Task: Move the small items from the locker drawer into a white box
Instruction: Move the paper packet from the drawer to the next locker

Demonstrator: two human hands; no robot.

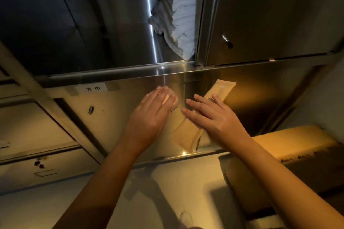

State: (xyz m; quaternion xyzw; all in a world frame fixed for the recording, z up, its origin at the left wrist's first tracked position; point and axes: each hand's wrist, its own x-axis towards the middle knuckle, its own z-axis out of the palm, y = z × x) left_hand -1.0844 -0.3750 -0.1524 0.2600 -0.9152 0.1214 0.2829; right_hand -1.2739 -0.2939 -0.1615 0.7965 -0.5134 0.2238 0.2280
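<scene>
Across the middle of the frame: brushed steel panel (115,121), dim, with warm yellow light from the right. Taped paper label (93,89) at its upper left. Top centre, an open compartment holds folded white cloths (183,24); closed steel door (270,15) to its right. I see my left hand (149,117) flat, fingers straight, covering a small round white item (175,102). Right hand (216,117) flat, fingers straight and spread, pressing a long pale packet (186,135) that lies diagonally on the panel, centre right.
</scene>
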